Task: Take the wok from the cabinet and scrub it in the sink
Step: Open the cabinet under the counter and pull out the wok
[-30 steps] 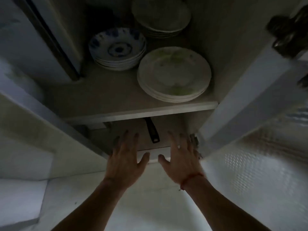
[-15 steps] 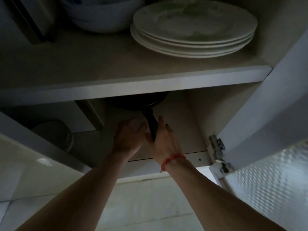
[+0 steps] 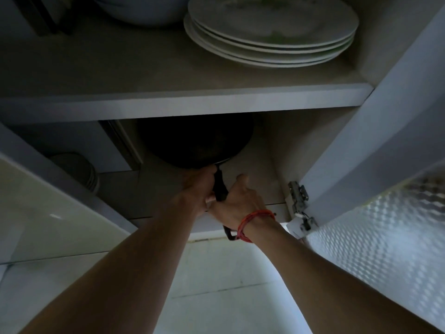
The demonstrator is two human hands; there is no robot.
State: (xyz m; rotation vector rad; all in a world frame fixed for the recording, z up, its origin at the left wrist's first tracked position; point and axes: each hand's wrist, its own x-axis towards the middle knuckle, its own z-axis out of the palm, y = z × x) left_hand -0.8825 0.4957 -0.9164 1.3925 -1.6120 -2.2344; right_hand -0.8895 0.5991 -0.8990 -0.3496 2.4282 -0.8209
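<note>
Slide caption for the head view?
In the cabinet, left hand and right hand grip the wok handle below stacked plates.

Left hand (image 3: 198, 188) and right hand (image 3: 237, 204) reach forward, touching, both curled gripping.

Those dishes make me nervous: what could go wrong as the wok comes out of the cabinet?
The wok sits close under the shelf; lifted too early, its rim might knock the shelf and rattle the stacked plates above. The left hand and right hand hold only the handle, so the pan may tip once it is lifted.
</note>
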